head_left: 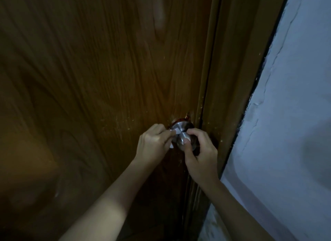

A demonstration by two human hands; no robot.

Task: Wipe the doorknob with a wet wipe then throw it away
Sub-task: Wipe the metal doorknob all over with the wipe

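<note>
dim wooden door (100, 79): left hand (152, 144) pinches wet wipe (174, 133) against doorknob (182, 135), right hand (200, 152) grips knob; wiping underway, binning still ahead.

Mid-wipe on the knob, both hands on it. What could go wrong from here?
1. The left hand pinches the wet wipe by a small bunched piece; only bits of it show, so it may slip out or cover little metal.
2. The right hand grips the doorknob bare, so the area under its fingers likely stays unwiped.
3. The scene is dim; missed spots would be hard to see.
</note>
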